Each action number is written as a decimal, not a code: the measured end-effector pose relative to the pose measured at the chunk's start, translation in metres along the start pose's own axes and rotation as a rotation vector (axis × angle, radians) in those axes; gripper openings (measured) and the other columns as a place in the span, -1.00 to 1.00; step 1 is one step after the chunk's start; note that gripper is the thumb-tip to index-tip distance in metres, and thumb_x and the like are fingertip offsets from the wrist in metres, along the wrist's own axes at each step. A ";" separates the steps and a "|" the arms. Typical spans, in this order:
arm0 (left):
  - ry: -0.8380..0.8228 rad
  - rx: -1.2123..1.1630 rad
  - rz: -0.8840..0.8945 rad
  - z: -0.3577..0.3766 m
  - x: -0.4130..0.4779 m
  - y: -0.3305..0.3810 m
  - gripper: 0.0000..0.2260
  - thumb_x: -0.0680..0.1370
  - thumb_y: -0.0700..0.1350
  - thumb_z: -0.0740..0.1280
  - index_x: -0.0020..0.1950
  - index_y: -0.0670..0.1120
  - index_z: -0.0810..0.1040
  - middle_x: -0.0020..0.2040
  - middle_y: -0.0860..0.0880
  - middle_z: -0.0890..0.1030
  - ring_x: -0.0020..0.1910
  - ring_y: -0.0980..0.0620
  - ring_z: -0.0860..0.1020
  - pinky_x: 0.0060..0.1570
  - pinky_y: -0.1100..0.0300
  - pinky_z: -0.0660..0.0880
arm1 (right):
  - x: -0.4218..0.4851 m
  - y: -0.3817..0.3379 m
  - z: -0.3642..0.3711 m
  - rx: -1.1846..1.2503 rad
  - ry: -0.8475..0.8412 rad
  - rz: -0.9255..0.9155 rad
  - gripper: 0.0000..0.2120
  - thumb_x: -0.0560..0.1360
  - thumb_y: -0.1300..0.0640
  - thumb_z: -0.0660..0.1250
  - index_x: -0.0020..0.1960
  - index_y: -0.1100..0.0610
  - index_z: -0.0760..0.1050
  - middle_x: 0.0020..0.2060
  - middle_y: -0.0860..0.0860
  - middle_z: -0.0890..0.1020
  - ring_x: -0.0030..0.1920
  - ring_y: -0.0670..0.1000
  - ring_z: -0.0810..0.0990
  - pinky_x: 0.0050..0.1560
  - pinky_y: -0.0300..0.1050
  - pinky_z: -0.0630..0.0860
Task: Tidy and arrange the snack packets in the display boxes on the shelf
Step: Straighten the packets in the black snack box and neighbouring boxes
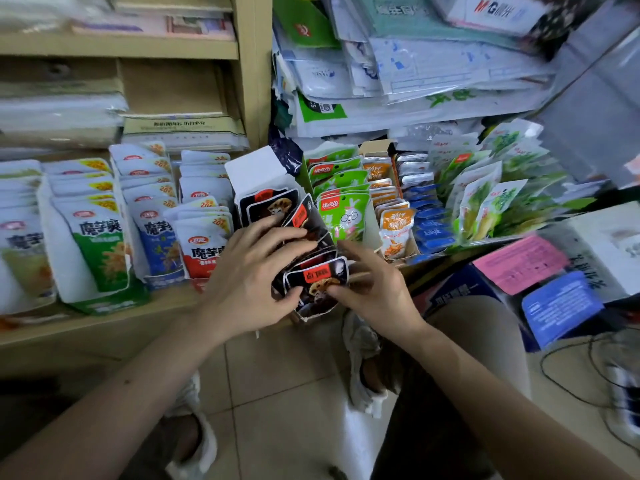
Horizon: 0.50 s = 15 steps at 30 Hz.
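Far left on the pale shelf (104, 329): glossy white pouches (104, 237) upright in open card boxes. Middle: left hand (249, 275) curled over flat black packets (270, 206) in a torn white box (256, 171), right hand (374, 285) pinching the frontmost. Right: green packets (341, 209), orange packets (396, 226), blue packets (429, 223) in rows.

Can't see most of the black packets (313, 284) btwn left hand (256, 275) & right hand (374, 292), nor the front of their display box (258, 168). Can't read small print on pkts. Far left, white packets (17, 237) cut by frame edge. Up top, blurred stacks (156, 22), poss. paper. Far right, white box (616, 244) cut off too.
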<state>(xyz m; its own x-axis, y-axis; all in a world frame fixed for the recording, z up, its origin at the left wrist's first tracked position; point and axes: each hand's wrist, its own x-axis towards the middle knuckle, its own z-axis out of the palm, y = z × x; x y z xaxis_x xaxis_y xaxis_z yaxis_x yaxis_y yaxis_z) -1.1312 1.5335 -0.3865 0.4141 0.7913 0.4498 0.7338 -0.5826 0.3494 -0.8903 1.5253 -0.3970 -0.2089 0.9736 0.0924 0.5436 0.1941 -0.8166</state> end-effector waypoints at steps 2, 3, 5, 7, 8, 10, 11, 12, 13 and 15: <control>0.065 0.031 -0.049 0.004 -0.008 0.016 -0.51 0.38 0.04 0.48 0.30 -0.03 0.61 0.36 -0.01 0.53 0.47 -0.18 0.34 0.36 -0.17 0.34 | -0.007 0.003 0.000 0.123 0.025 -0.016 -0.53 0.51 0.12 0.47 0.39 0.05 0.49 0.24 -0.10 0.61 0.22 -0.06 0.60 0.17 -0.01 0.59; 0.103 0.044 -0.088 0.006 -0.014 0.025 -0.54 0.39 0.04 0.49 0.27 -0.04 0.63 0.35 -0.03 0.53 0.45 -0.20 0.35 0.36 -0.18 0.33 | -0.010 0.004 0.001 0.154 0.049 -0.029 -0.61 0.53 0.15 0.45 0.34 0.06 0.54 0.19 -0.09 0.63 0.18 -0.05 0.63 0.14 0.02 0.61; 0.186 0.069 -0.166 0.012 -0.030 0.045 -0.61 0.43 0.03 0.51 0.22 -0.04 0.66 0.34 -0.06 0.54 0.40 -0.23 0.39 0.35 -0.17 0.34 | -0.013 0.005 0.004 0.183 0.115 -0.036 -0.75 0.51 0.18 0.46 0.18 0.05 0.62 0.08 -0.10 0.66 0.10 -0.03 0.65 0.11 0.09 0.60; 0.249 0.093 -0.233 0.019 -0.048 0.063 -0.65 0.46 0.01 0.51 0.22 -0.03 0.67 0.35 -0.09 0.52 0.34 -0.25 0.43 0.34 -0.13 0.35 | -0.015 0.006 0.007 0.157 0.150 -0.054 -0.82 0.48 0.15 0.50 0.07 0.06 0.64 0.01 -0.08 0.66 0.06 -0.04 0.65 0.09 0.06 0.59; 0.266 0.089 -0.286 0.023 -0.056 0.073 -0.64 0.47 0.01 0.51 0.24 -0.01 0.66 0.37 -0.10 0.50 0.31 -0.24 0.44 0.34 -0.08 0.36 | -0.015 0.006 0.010 0.136 0.144 -0.066 -0.83 0.47 0.13 0.51 0.05 0.09 0.64 0.00 -0.06 0.64 0.05 -0.06 0.64 0.09 -0.01 0.59; 0.302 0.021 -0.441 0.029 -0.066 0.089 -0.60 0.49 0.03 0.50 0.31 0.03 0.61 0.41 -0.08 0.42 0.29 -0.18 0.44 0.34 0.05 0.36 | -0.016 0.005 0.014 0.115 0.113 -0.077 -0.79 0.47 0.09 0.51 0.06 0.13 0.65 0.00 -0.04 0.60 0.05 -0.10 0.61 0.08 -0.17 0.55; 0.329 -0.039 -0.516 0.032 -0.068 0.093 -0.58 0.50 0.03 0.49 0.34 0.02 0.57 0.42 -0.08 0.39 0.29 -0.16 0.45 0.34 0.08 0.37 | -0.016 0.004 0.016 0.107 0.102 -0.080 -0.77 0.47 0.07 0.50 0.09 0.13 0.65 0.01 -0.04 0.58 0.05 -0.12 0.60 0.07 -0.24 0.53; 0.354 -0.102 -0.569 0.035 -0.069 0.095 -0.55 0.50 0.02 0.48 0.37 0.00 0.54 0.42 -0.08 0.37 0.31 -0.13 0.46 0.34 0.05 0.40 | -0.016 0.003 0.017 0.090 0.097 -0.085 -0.74 0.48 0.05 0.49 0.13 0.11 0.65 0.01 -0.04 0.57 0.05 -0.14 0.58 0.06 -0.27 0.52; 0.374 -0.155 -0.596 0.038 -0.070 0.095 -0.55 0.52 0.00 0.47 0.40 -0.02 0.52 0.41 -0.08 0.38 0.34 -0.11 0.45 0.33 -0.03 0.43 | -0.016 0.003 0.019 0.069 0.093 -0.086 -0.73 0.49 0.03 0.48 0.15 0.10 0.65 0.02 -0.04 0.56 0.04 -0.14 0.58 0.06 -0.26 0.52; 0.406 -0.243 -0.613 0.042 -0.070 0.092 -0.56 0.56 -0.06 0.45 0.42 -0.04 0.47 0.39 -0.05 0.42 0.39 -0.05 0.45 0.25 -0.10 0.49 | -0.012 0.003 0.020 0.042 0.078 -0.070 -0.73 0.49 0.00 0.47 0.12 0.12 0.67 0.01 -0.02 0.53 0.01 -0.11 0.57 0.05 -0.20 0.54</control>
<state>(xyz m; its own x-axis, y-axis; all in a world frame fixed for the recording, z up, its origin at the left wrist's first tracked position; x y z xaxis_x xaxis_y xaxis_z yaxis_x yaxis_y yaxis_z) -1.0700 1.4328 -0.4205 -0.2922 0.8831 0.3671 0.6097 -0.1237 0.7829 -0.9029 1.5114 -0.4120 -0.1808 0.9645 0.1927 0.4953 0.2586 -0.8294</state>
